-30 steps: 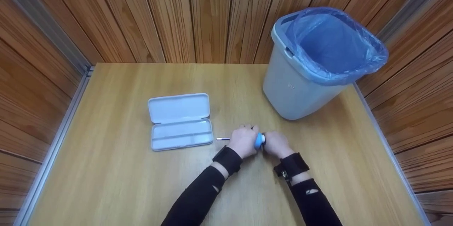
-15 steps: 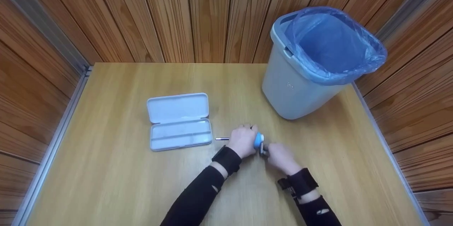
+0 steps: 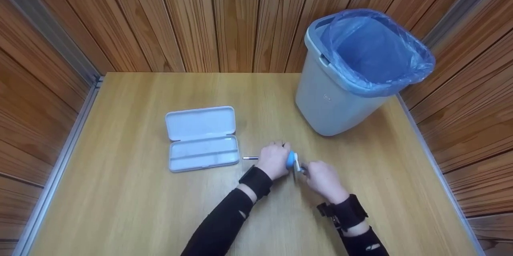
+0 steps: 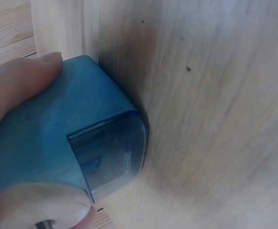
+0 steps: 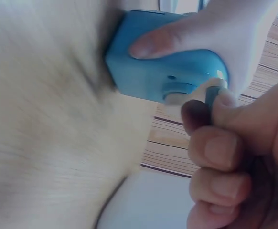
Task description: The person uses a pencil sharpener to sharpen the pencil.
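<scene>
The left hand [image 3: 273,160] is gripping the pencil sharpener [image 4: 38,129], presumably steadying it for the right hand [image 3: 324,178], which is pinching its crank [image 5: 210,98].

**Right hand [image 3: 324,178] shifted, crank [image 3: 297,163] turned**

The hand has moved nearer and a little to the right — its black wristband [image 3: 348,212] going the same way. On the right of the blue sharpener [image 3: 290,160], the crank was largely covered a second ago — now it shows, white and slanting toward the near right.
</scene>
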Tool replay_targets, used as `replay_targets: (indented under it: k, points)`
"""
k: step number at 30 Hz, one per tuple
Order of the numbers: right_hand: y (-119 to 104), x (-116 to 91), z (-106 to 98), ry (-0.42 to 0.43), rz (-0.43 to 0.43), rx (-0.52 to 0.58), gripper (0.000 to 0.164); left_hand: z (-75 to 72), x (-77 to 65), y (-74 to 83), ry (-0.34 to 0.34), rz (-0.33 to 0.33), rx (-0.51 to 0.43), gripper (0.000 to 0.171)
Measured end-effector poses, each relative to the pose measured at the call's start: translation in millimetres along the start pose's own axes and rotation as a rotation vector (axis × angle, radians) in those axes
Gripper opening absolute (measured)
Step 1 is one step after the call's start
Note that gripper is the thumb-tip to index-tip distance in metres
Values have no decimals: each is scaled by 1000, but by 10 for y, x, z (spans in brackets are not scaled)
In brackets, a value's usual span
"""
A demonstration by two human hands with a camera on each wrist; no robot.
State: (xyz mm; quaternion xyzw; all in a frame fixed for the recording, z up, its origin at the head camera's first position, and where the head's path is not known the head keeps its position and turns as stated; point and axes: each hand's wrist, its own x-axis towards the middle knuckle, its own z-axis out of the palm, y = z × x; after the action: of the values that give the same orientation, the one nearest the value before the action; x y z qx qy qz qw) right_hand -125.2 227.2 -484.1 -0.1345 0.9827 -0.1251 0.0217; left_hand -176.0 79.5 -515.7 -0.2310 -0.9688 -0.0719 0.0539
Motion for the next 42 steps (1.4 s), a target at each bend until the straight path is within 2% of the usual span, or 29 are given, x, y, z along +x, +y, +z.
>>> replay_targets:
  k: [7,16,27,37,42]
  points:
    - [0,86,-108,67,6,15,8,5,-12,1,22,1,-7,52]
    - [22,261,-189,100,-20,-28,6,23,-12,-10,63,13,29,54]
    - [76,485,-192,87,-11,-54,8,27,-6,-9,31,12,17,53]
    - [133,686,-106,26,28,-20,15,31,-13,-8,74,13,17,50]
    - [176,760,-18,-8,35,4,13,20,-15,-14,61,15,-3,50]
